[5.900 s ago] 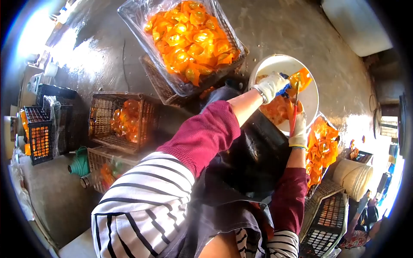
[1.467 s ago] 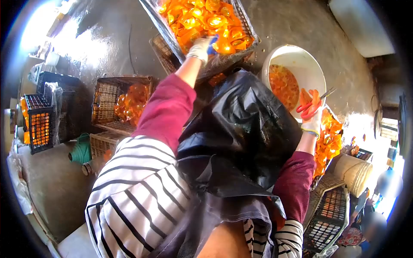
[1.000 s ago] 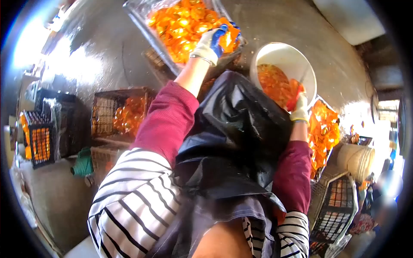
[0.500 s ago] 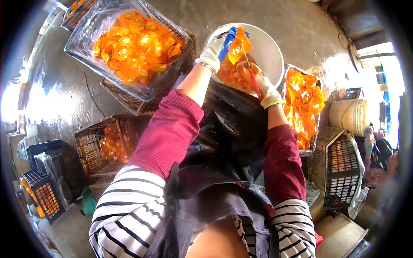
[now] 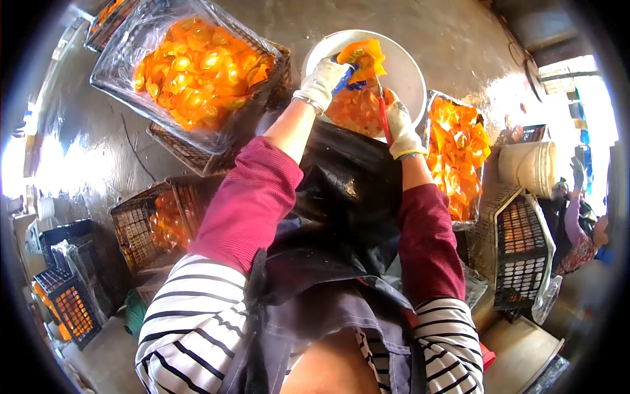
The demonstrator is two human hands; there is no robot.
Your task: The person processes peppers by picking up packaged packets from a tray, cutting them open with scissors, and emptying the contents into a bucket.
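Note:
My left hand (image 5: 323,80), in a white glove with blue fingers, is closed on an orange peel (image 5: 367,58), opened out flat with pointed edges. The peel is held over a white bucket (image 5: 412,75). My right hand (image 5: 401,125), gloved in white, is closed around a red-handled knife (image 5: 384,118). The knife's thin metal end points up to the peel's lower edge; whether it touches cannot be made out. Below both hands, paler orange pieces (image 5: 357,108) lie inside the bucket.
A plastic-lined crate (image 5: 115,85) heaped with orange peels stands at upper left, on another crate. Right of the bucket is a crate of peels (image 5: 456,157). More crates (image 5: 134,230) stand at left and right. Another person (image 5: 579,226) is at far right.
The left hand has turned, and the peel now lies more spread out. The right hand and knife have shifted slightly left and the knife stands more upright. The far-right person's arm is raised.

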